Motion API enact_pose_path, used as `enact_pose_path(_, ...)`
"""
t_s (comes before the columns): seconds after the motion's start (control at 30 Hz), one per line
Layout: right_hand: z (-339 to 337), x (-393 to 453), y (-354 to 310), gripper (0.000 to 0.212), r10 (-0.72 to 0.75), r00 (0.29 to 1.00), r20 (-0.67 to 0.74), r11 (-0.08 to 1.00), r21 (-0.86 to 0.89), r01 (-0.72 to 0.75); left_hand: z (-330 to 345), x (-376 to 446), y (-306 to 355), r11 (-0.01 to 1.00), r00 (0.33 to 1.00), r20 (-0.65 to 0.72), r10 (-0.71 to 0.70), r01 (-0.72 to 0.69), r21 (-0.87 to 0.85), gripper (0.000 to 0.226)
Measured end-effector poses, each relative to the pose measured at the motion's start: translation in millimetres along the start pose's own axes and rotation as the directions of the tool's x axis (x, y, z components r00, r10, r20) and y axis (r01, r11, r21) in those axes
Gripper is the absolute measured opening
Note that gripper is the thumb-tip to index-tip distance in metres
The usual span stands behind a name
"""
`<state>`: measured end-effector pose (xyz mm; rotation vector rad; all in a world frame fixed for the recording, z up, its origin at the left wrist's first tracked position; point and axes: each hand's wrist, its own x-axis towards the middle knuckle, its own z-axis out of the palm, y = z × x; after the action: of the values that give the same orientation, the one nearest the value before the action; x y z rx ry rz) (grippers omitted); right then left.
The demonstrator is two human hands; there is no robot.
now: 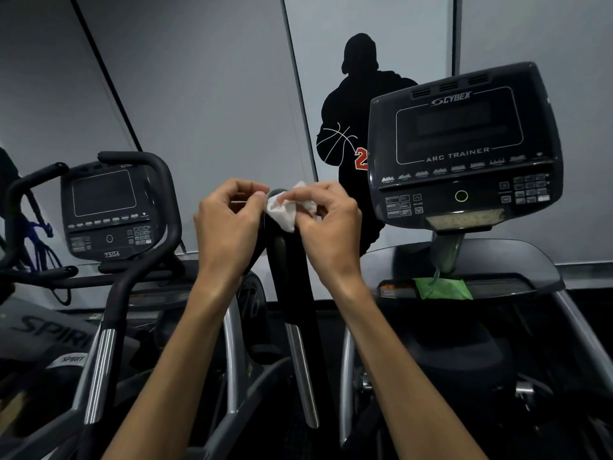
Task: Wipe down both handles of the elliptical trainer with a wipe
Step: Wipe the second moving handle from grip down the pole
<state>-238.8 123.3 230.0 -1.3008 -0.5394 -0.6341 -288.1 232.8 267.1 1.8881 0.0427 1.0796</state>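
At far left stands a second machine's console [104,212] (marked 750A). The left hand [229,220] pinches one edge of the white wipe [285,212] between curled fingers and thumb; the right hand [326,220] grips its other side. The wipe sits bunched against the top of the black handle [288,267]. Right of them, the Cybex console [464,147] rises above a green packet [442,288].
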Motion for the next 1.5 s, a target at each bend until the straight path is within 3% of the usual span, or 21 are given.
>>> enact_pose_path(0.1, -18.4, -25.4, 9.2, 0.023, -0.040, 0.993, 0.109, 0.999, 0.026, 0.038, -3.8, -3.6, 1.2, 0.998, 0.998, 0.030, 0.053, -0.054, 0.018, 0.011)
enact_pose_path(0.27, -11.6, -7.8, 6.8, 0.031, 0.274, 0.951, 0.144, 0.875, 0.373, -0.309, -3.7, -3.3, 4.2, 0.996, 0.996, 0.037, 0.085, -0.087, 0.036, 0.011)
enact_pose_path(0.37, -6.9, -7.5, 4.3, 0.024, 0.303, 0.946, 0.115, 0.863, 0.388, -0.323, -2.0, -4.6, 6.8, 0.993, 0.994, 0.041, 0.103, -0.105, 0.048, 0.011)
enact_pose_path(0.43, -17.3, -24.3, 8.3, 0.025, 0.284, 0.944, 0.166, 0.855, 0.402, -0.328, -3.3, -6.3, 5.9, 0.991, 0.992, 0.049, 0.117, -0.119, 0.054, 0.012)
enact_pose_path(0.53, -17.3, -23.0, 12.6, 0.032, 0.391, 0.892, 0.227, 0.722, 0.525, -0.450, -1.8, -6.4, 5.0, 0.991, 0.992, 0.046, 0.122, -0.124, 0.055, 0.011)
enact_pose_path(0.67, 1.2, 4.2, 11.4, 0.031, 0.561, 0.809, 0.177, 0.618, 0.561, -0.551, 1.4, -7.1, 6.3, 0.987, 0.989, 0.059, 0.138, -0.143, 0.075, 0.010)
enact_pose_path(0.83, -12.1, -16.9, 15.3, 0.029, 0.514, 0.803, 0.302, 0.566, 0.585, -0.582, 0.2, -8.9, 5.7, 0.961, 0.971, 0.116, 0.210, -0.227, 0.156, 0.012)
enact_pose_path(0.97, 11.4, 14.7, 23.3, 0.032, 0.656, 0.730, 0.192, 0.501, 0.612, -0.612, 3.7, -7.8, 4.9, 0.934, 0.962, 0.114, 0.248, -0.268, 0.235, 0.012)
enact_pose_path(1.03, 13.0, 14.9, 28.2, 0.034, 0.670, 0.708, 0.222, 0.471, 0.610, -0.637, 0.0, -7.8, 4.7, 0.908, 0.947, 0.157, 0.281, -0.315, 0.276, 0.011)
enact_pose_path(1.13, 6.0, 3.9, 31.1, 0.039, 0.630, 0.705, 0.326, 0.450, 0.587, -0.673, -5.2, -5.2, 4.2, 0.898, 0.938, 0.191, 0.288, -0.334, 0.286, 0.010)
enact_pose_path(1.33, 31.9, 18.1, 46.3, 0.036, 0.736, 0.651, 0.185, 0.457, 0.575, -0.679, -2.6, -1.6, 3.4, 0.910, 0.949, 0.158, 0.272, -0.307, 0.279, 0.017)
enact_pose_path(1.5, 26.6, 20.1, 47.9, 0.030, 0.732, 0.607, 0.311, 0.415, 0.502, -0.759, -8.4, -4.4, 3.3, 0.918, 0.945, 0.185, 0.272, -0.312, 0.246, 0.019)
